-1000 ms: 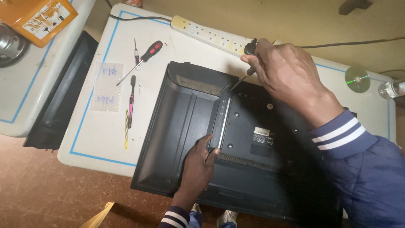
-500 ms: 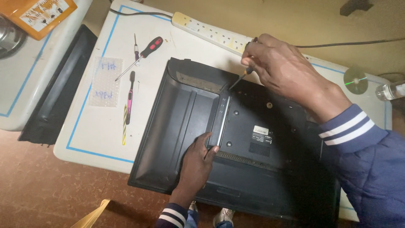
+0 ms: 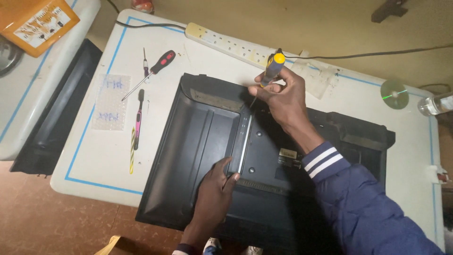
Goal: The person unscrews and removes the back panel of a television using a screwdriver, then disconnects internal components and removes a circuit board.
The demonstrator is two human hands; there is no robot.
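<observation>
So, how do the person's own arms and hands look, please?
Both hands are bare: no gloves, rings or watch show. The right hand comes out of a dark blue jacket sleeve with a ribbed cuff bearing two white stripes. The left hand shows only a sliver of a similar striped cuff at the frame's bottom edge.

White table (image 3: 330,101): cream power strip (image 3: 226,45), red-handled screwdriver (image 3: 151,71), pink-handled tool (image 3: 138,118), clear plastic sheet (image 3: 111,101). Disc (image 3: 394,93) near right edge, beside clear bottle (image 3: 434,104).

Big black screen, face down

I see its black back panel (image 3: 207,141) lying flat on the white table, and a yellow-handled screwdriver (image 3: 270,71) standing tilted at its top edge.
</observation>
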